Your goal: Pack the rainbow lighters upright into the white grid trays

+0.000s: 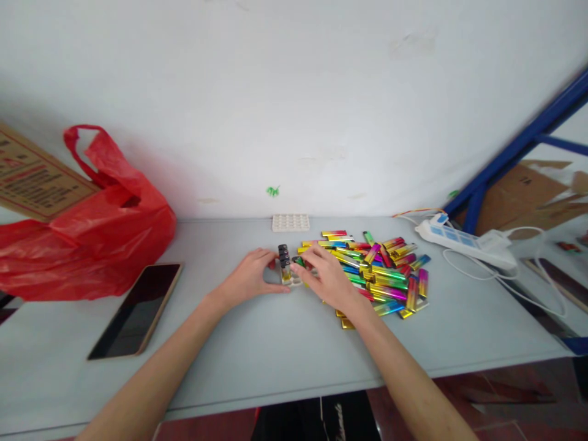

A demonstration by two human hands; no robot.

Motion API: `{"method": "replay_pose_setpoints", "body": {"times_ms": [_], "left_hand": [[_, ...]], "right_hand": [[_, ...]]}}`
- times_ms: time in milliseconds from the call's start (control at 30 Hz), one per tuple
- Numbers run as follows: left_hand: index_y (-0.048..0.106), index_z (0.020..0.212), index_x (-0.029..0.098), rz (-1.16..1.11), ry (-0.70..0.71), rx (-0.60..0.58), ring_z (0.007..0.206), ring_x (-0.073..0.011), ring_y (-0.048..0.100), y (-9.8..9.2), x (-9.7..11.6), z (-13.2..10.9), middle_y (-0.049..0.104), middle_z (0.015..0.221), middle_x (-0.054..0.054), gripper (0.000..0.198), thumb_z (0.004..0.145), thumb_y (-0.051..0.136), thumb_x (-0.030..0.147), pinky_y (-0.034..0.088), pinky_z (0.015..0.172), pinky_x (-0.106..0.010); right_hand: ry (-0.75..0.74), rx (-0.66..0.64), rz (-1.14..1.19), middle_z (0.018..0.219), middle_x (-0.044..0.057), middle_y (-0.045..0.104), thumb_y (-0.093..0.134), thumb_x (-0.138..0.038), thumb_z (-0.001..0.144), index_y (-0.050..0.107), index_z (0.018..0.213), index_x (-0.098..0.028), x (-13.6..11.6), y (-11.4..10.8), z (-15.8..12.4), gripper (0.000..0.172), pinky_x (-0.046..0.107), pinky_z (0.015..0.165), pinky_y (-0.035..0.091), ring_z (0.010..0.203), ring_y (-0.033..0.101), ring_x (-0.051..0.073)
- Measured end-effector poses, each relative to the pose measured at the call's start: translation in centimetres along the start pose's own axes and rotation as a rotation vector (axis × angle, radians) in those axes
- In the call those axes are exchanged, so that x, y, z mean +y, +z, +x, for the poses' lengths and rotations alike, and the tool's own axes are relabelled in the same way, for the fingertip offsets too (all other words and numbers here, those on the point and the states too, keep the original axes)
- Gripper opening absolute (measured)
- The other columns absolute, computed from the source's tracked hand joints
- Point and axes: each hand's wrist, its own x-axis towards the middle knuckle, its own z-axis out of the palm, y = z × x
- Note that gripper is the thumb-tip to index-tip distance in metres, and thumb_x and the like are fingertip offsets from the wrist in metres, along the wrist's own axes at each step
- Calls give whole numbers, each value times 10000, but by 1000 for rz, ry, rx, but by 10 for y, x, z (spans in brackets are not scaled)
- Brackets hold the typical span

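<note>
Hands are meeting at the middle of the bench as I am watching through the head camera. A small tray is sitting between them, carrying a few upright sticks. The sticks are standing on end with dark tips up, and their row is running away from me toward the wall.

My left hand is bracing the tray's left side, with its fingers curling narrow at the far edge and the thumb at the near edge. My right hand is lying just right of the tray. Its fingers are bending down over something beside the sticks, and I cannot tell whether they are pinching it.

A pile of shiny rainbow sticks is lying flat under and beyond that hand, mostly pointing across the bench, some slanting. I am reading no brand on them. An empty white tray is resting by the wall. A cardboard box on the far left is showing print too blurred to read.
</note>
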Motion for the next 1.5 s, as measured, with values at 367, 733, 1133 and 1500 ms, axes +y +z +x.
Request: {"method": "replay_pose_setpoints", "body": {"times_ms": [367, 733, 1133, 1500], "left_hand": [[720, 965, 231, -80, 23, -51, 948, -293, 688, -5, -9, 1, 738, 982, -56, 613, 715, 859, 773, 538, 878, -388], [700, 937, 221, -60, 22, -50, 939, -288, 681, -6, -9, 0, 726, 971, -49, 578, 751, 852, 746, 530, 869, -375], [591, 910, 229, 56, -56, 19, 911, -315, 658, 2, 5, 2, 694, 976, -77, 684, 629, 888, 777, 549, 859, -451], [737, 1041, 233, -52, -13, -39, 1061, -373, 686, -6, -4, 0, 724, 1111, -129, 591, 661, 903, 654, 578, 975, -505]], "right_hand": [[15, -166, -13, 957, 52, 775, 607, -432, 1113, 733, 1038, -222, 6, 0, -3, 256, 316, 766, 493, 852, 709, 219], [-67, -199, -324, 889, 91, 769, 648, -517, 1073, 711, 894, -192, -6, 8, -1, 376, 374, 841, 505, 857, 720, 255], [175, 214, -362, 1108, 136, 776, 576, -270, 1073, 765, 1101, -186, 80, -70, -5, 208, 436, 1016, 533, 1076, 705, 297], [280, -282, -425, 1231, 148, 829, 733, -142, 951, 852, 1138, -165, 130, -87, 59, 222, 391, 1096, 538, 1166, 762, 306]]}}
